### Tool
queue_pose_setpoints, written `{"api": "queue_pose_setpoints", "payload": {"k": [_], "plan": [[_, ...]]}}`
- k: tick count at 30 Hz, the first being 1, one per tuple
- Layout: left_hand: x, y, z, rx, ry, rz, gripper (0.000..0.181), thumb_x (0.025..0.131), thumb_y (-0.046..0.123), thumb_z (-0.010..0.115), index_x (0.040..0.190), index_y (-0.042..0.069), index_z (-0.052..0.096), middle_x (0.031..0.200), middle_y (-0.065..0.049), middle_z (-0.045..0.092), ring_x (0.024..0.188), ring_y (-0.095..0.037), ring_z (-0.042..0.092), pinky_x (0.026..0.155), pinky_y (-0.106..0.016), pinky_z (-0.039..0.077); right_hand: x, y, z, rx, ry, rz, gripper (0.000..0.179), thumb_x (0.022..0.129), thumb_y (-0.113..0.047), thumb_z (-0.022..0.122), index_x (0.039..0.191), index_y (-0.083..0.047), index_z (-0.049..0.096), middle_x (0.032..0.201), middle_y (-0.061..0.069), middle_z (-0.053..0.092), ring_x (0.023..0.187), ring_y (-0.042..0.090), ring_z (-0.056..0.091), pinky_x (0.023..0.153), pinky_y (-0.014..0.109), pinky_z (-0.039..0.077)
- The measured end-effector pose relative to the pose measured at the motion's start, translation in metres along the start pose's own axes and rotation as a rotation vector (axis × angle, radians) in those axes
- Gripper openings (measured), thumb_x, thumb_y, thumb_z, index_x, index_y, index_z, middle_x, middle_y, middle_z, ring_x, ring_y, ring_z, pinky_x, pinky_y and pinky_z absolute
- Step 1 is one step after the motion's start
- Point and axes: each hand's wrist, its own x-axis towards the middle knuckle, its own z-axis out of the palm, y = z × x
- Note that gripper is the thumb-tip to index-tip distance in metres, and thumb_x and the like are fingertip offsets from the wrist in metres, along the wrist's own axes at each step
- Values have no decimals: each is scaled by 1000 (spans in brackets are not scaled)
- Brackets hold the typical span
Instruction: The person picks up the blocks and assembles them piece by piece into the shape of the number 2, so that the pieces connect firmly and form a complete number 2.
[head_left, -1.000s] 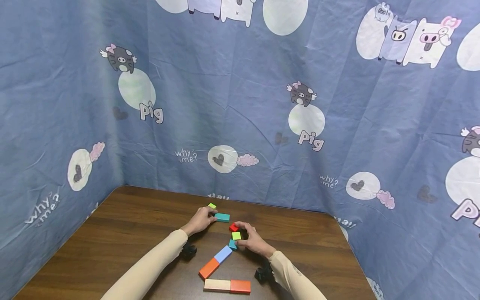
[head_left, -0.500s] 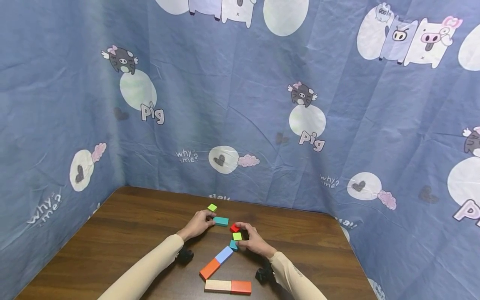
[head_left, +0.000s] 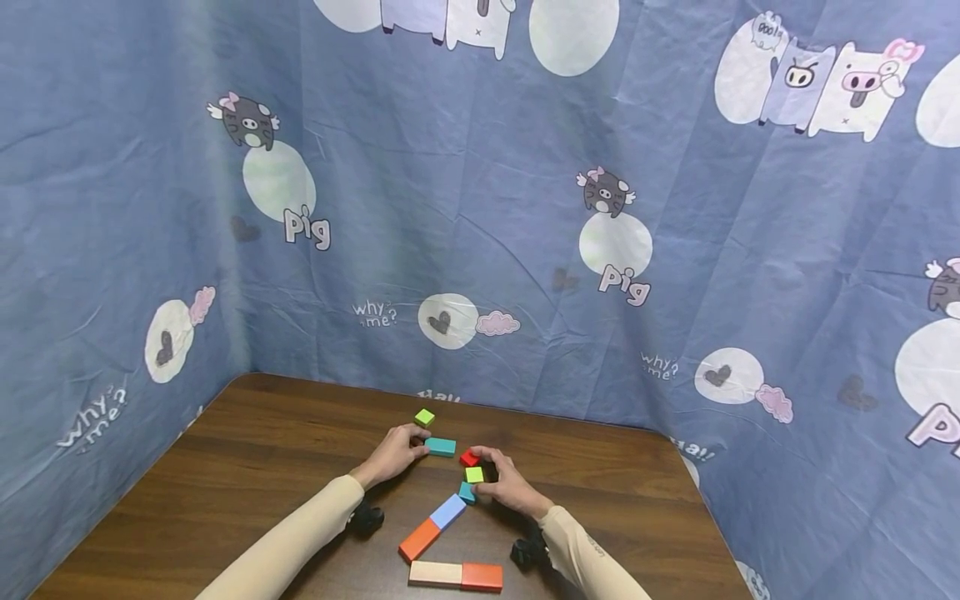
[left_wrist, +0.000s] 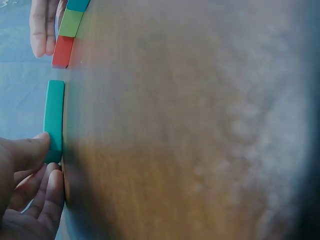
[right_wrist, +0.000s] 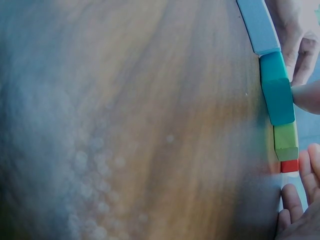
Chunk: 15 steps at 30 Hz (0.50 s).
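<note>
My left hand [head_left: 396, 455] pinches the left end of a long teal block [head_left: 441, 447] between thumb and fingers, low over the table. In the left wrist view, this teal block [left_wrist: 54, 117] points toward a red block [left_wrist: 62, 51], with a gap between them. My right hand [head_left: 510, 485] curves round a short row of small blocks: red [head_left: 468, 457], lime green [head_left: 474, 475] and teal [head_left: 467, 492]. Its thumb [right_wrist: 307, 96] is at the small teal block [right_wrist: 276, 90], and its fingers lie beside the red one.
A light blue block [head_left: 448, 511] and an orange block [head_left: 419, 538] continue the row toward me. A pale wooden block [head_left: 436, 573] and a red-orange block [head_left: 482, 577] lie end to end in front. Behind my left hand lies a lime green block [head_left: 424, 417]. A patterned blue curtain [head_left: 465, 208] borders the brown table [head_left: 600, 475].
My left hand has drawn the long teal block slightly toward me and left, uncovering the far lime green block. My right hand has stayed nearly still at the small blocks.
</note>
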Motion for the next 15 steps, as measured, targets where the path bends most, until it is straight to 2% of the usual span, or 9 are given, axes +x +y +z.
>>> {"api": "queue_pose_setpoints", "payload": {"k": [7, 15], "plan": [[-2, -2, 0, 2, -15, 48, 24, 83, 7, 73, 106, -1, 69, 97, -9, 67, 81, -13, 62, 70, -25, 50, 0, -2, 3, 2, 28, -14, 64, 79, -2, 71, 136, -1, 43, 131, 21, 52, 123, 39, 36, 99, 50, 23], [-3, 0, -1, -9, -41, 41, 23, 82, 8, 74, 104, 2, 69, 94, -5, 65, 82, -12, 60, 70, -23, 49, -1, -1, -2, 16, -24, 36, 64, 81, -15, 73, 138, -12, 44, 132, 10, 50, 124, 29, 36, 100, 49, 27]]}}
